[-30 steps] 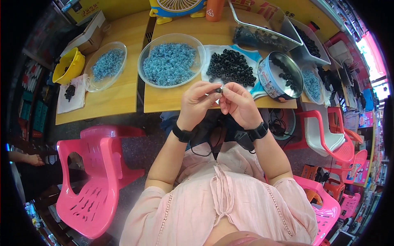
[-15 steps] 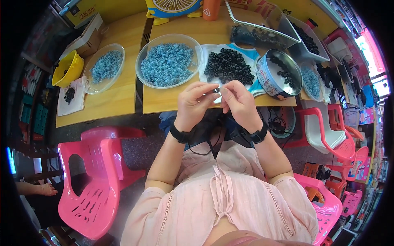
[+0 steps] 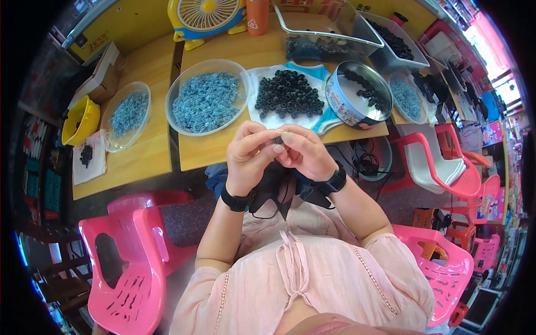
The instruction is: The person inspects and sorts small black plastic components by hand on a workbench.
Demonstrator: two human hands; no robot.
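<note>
Grip: both hands pinch one small black ring (image 3: 277,140) between their fingertips, left hand (image 3: 250,156) and right hand (image 3: 306,152) touching.
Ring spot: held up just near the table (image 3: 223,151) edge, dead centre.
12 o'clock: black rings (image 3: 288,99) piled on a white cloth (image 3: 262,120).
11 o'clock: clear bowl (image 3: 207,98) of blue rings.
1 o'clock: round tin (image 3: 357,100) with black rings inside.
8 o'clock: pink chair (image 3: 131,268).

Small assembly workshop.
Wooden tables (image 3: 145,162) with bowls of blue rings (image 3: 206,100), black rings (image 3: 289,97), pink plastic chairs (image 3: 125,262).
</note>
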